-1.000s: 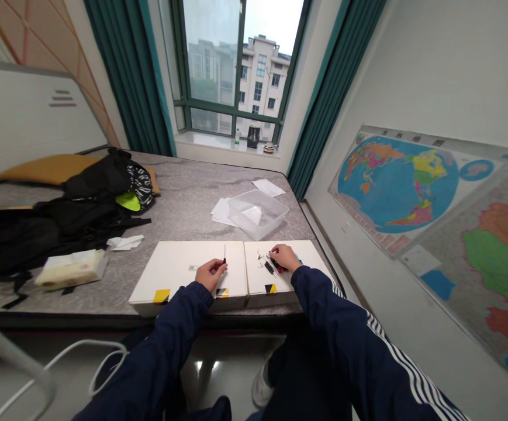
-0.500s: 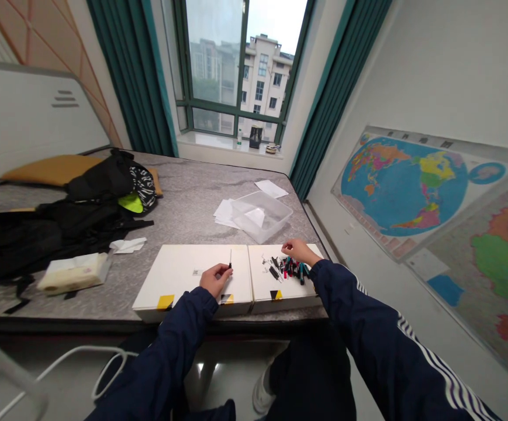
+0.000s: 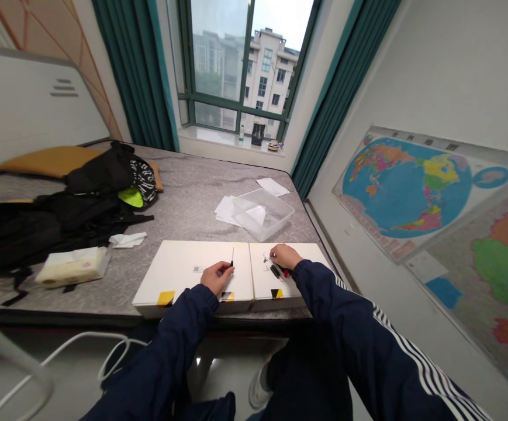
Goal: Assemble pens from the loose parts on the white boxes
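Observation:
My left hand (image 3: 217,277) is closed in a pinch above the left white box (image 3: 179,263). Between thumb and fingertips stands a thin pale rod with a black lower end (image 3: 232,261), roughly upright; it resembles a pen part. Over the right white box (image 3: 260,286), my right hand (image 3: 285,256) reaches down with fingers pinched together among tiny loose pieces (image 3: 265,259). Whatever those fingers grip is too small to make out. Just below them lie black and red pen-like parts (image 3: 275,271), and my right sleeve hides much of the pile.
Behind the boxes stands a clear plastic bin (image 3: 271,219) beside white paper sheets (image 3: 226,210). To the left lie a tissue pack (image 3: 73,266), a crumpled tissue (image 3: 127,240) and a black backpack (image 3: 61,222). A wall with maps (image 3: 407,181) borders the right side.
My right hand has moved left and slightly down, from the back of the pile to the tiny pieces at its left. My left hand stays nearly still with the rod.

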{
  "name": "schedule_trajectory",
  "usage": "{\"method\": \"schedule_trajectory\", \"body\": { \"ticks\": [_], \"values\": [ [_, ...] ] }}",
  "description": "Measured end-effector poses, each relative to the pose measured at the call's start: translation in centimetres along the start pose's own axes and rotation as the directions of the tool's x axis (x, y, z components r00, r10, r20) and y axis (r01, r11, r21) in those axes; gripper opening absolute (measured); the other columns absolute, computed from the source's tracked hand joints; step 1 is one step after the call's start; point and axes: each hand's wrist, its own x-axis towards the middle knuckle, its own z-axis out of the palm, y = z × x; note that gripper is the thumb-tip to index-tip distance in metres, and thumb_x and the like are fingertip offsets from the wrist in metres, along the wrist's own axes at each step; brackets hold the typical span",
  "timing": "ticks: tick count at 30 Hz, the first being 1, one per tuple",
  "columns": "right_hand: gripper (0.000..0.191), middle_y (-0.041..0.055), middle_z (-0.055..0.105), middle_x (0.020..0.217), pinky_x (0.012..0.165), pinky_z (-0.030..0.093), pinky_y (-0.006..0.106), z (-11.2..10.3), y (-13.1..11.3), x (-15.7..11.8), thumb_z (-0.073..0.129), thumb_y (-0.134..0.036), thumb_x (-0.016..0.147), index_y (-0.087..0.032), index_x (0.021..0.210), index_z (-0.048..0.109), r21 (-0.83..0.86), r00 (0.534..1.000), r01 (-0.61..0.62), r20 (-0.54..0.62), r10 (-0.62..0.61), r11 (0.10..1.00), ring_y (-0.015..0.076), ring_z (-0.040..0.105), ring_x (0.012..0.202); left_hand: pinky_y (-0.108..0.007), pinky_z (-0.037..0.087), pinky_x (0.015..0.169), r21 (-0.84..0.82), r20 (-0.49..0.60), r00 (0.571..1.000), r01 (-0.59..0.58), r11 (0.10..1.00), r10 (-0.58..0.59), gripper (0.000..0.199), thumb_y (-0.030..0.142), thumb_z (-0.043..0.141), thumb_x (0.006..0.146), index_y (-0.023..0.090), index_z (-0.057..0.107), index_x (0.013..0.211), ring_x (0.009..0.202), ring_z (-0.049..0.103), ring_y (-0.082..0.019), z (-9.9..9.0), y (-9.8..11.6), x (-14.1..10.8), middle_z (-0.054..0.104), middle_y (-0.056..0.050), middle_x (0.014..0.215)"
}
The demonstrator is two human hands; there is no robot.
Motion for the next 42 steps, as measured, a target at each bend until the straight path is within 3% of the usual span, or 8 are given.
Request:
{"method": "schedule_trajectory", "body": {
  "ticks": [9, 16, 22, 31, 36, 42],
  "values": [
    [0.017, 0.0140, 0.070, 0.101, 0.081, 0.042, 0.025, 0.6, -0.1, -0.1, 0.060, -0.013, 0.079, -0.017, 0.087, 0.075, -0.041, 0.999, -0.026, -0.028, 0.025, 0.999, 0.0235, 0.063, 0.096, -0.033, 0.052, 0.077, -0.021, -0.007, 1.000, 0.001, 1.000, -0.001, 0.029, 0.048, 0.062, 0.076, 0.021, 0.071, 0.081, 0.071, 0.065, -0.019, -0.1, 0.2, -0.1, 0.071, -0.003, 0.073],
    [0.013, 0.0115, 0.068, 0.097, 0.075, 0.040, 0.024, 1.0, 0.5, -0.1, 0.061, -0.013, 0.078, -0.016, 0.083, 0.072, -0.025, 0.999, 0.010, -0.045, -0.011, 1.000, 0.0209, 0.063, 0.090, -0.034, 0.052, 0.076, -0.014, 0.001, 1.000, -0.007, 1.000, 0.007, 0.029, 0.047, 0.062, 0.077, 0.020, 0.070, 0.082, 0.072, 0.066, -0.019, -0.1, 0.1, -0.1, 0.072, -0.004, 0.075],
    [0.017, 0.0094, 0.070, 0.095, 0.075, 0.039, 0.023, 0.0, 1.4, -0.1, 0.057, -0.021, 0.084, -0.016, 0.094, 0.070, 0.054, 0.993, 0.011, -0.117, -0.005, 0.998, 0.0191, 0.062, 0.087, -0.035, 0.053, 0.080, -0.042, 0.018, 1.000, -0.009, 0.999, 0.010, 0.029, 0.047, 0.060, 0.079, 0.020, 0.071, 0.082, 0.072, 0.066, -0.020, -0.1, 0.3, 0.0, 0.072, -0.004, 0.074],
    [0.017, 0.0094, 0.072, 0.092, 0.071, 0.038, 0.023, -2.1, 5.5, -1.5, 0.058, -0.024, 0.085, -0.015, 0.091, 0.071, 0.048, 0.988, -0.090, -0.121, 0.095, 0.995, 0.0188, 0.063, 0.085, -0.033, 0.052, 0.079, -0.048, 0.023, 1.000, -0.018, 0.999, 0.019, 0.026, 0.044, 0.059, 0.080, 0.021, 0.071, 0.082, 0.072, 0.067, -0.019, -0.2, 0.5, 0.0, 0.073, -0.003, 0.074],
    [0.016, 0.0105, 0.073, 0.085, 0.066, 0.038, 0.023, -2.0, 8.5, -2.5, 0.063, -0.027, 0.082, -0.015, 0.083, 0.073, 0.014, 0.988, -0.153, -0.028, 0.153, 0.988, 0.0192, 0.064, 0.079, -0.032, 0.051, 0.078, -0.014, 0.030, 0.999, -0.036, 0.999, 0.037, 0.026, 0.044, 0.058, 0.081, 0.020, 0.070, 0.082, 0.073, 0.067, -0.019, -0.2, 0.4, -0.1, 0.073, -0.003, 0.075],
    [0.012, 0.0094, 0.073, 0.087, 0.069, 0.040, 0.023, -1.5, 9.9, -4.0, 0.067, -0.022, 0.076, -0.017, 0.083, 0.075, -0.008, 0.994, -0.114, -0.001, 0.114, 0.993, 0.0187, 0.065, 0.081, -0.031, 0.051, 0.077, -0.013, 0.029, 0.999, -0.042, 0.999, 0.042, 0.027, 0.044, 0.058, 0.081, 0.020, 0.069, 0.083, 0.072, 0.067, -0.019, -0.2, 0.3, -0.2, 0.073, -0.003, 0.074]
  ]
}}
